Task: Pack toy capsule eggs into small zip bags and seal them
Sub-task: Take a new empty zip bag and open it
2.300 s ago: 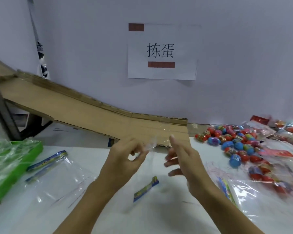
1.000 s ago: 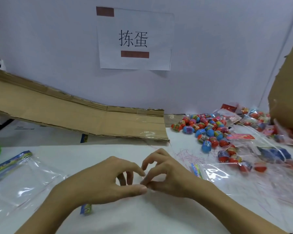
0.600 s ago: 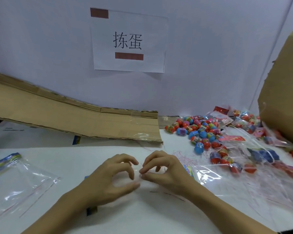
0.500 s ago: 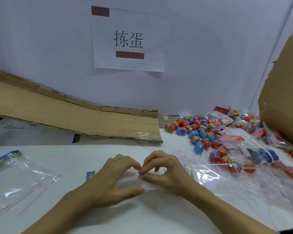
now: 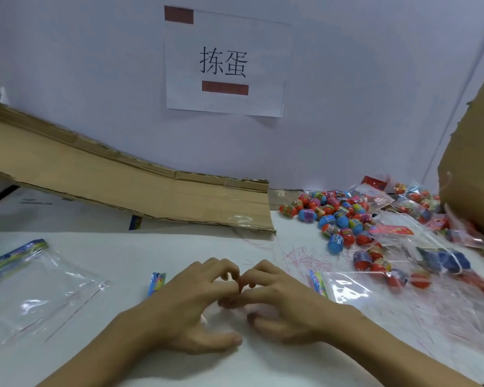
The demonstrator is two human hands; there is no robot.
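Hands together at centre table: left hand and right hand both curled, fingertips meeting, pinching a small zip bag flat on the white table; hard to tell whether anything sits inside. Off to the right, loose capsule eggs heaped near the wall, more eggs in clear packed bags beside them. Far left, another clear bag lying flat, nothing visible in it. Cardboard ramp sloping behind.
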